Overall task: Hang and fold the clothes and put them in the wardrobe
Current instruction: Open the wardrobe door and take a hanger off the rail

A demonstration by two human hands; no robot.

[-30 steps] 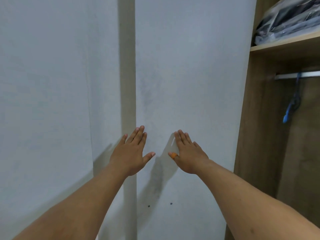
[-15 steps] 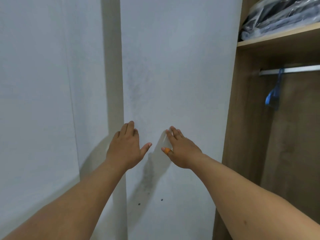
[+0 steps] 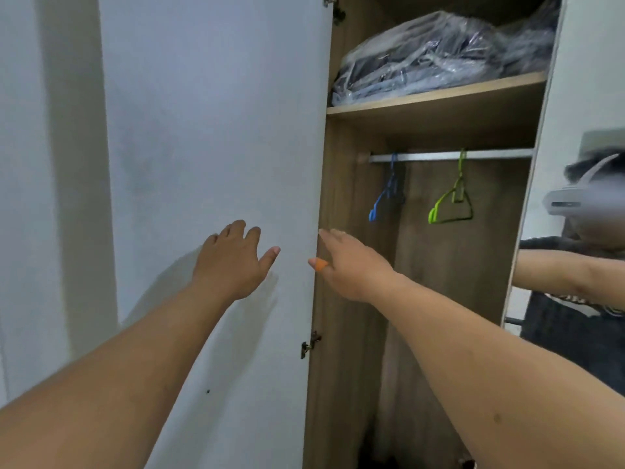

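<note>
While the left hand (image 3: 233, 262) lies flat, fingers spread, on the white door (image 3: 216, 137), the right hand (image 3: 351, 265) reaches past its edge, fingers straight, into the wardrobe (image 3: 351, 198).

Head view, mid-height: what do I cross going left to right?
white wardrobe door → left hand → right hand → blue hanger → green hanger → mirror door with the person's reflection.

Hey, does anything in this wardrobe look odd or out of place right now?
Nothing looks damaged or spilled. The blue hanger and green hanger hang bare on the rail, and the plastic-wrapped clothes on the top shelf bulge to its front edge.
</note>
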